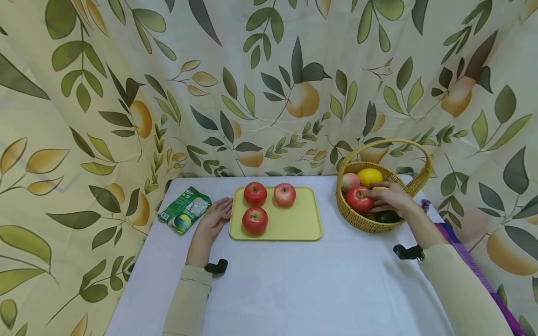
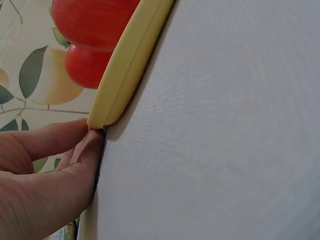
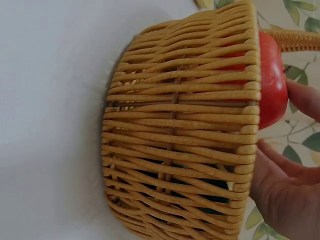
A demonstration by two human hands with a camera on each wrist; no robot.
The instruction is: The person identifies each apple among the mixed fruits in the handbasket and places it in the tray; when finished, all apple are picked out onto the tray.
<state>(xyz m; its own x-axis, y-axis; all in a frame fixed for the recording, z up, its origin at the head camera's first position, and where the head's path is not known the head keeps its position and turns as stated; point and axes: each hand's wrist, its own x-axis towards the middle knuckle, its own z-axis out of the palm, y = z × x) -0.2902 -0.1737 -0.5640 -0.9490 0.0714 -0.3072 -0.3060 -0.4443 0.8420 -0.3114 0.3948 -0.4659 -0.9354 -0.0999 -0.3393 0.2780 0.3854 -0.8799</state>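
Observation:
My right hand [image 1: 391, 199] reaches into a wicker basket [image 1: 365, 226] at the right, its thumb and fingers against a red apple [image 1: 359, 199]. In the right wrist view, that apple [image 3: 272, 80] bulges above the basket rim, with one digit on its top and another low at its side. At the left, my left hand [image 1: 216, 215] touches the left edge of a yellow tray [image 1: 294, 224] with its fingertips. Left wrist view: thumb and finger meet the tray's corner [image 2: 115, 95]. On the tray sit red apples [image 1: 255, 220] [image 1: 255, 193] and a pinker apple [image 1: 284, 194].
Also in the basket are a yellow lemon-like fruit [image 1: 370, 177], a pale pink fruit [image 1: 350, 182] and a dark fruit [image 1: 387, 216]. The arched basket handle [image 1: 386, 141] rises above them. A green package [image 1: 185, 210] lies left of the tray. A patterned curtain hangs behind the white-covered table [image 1: 294, 289].

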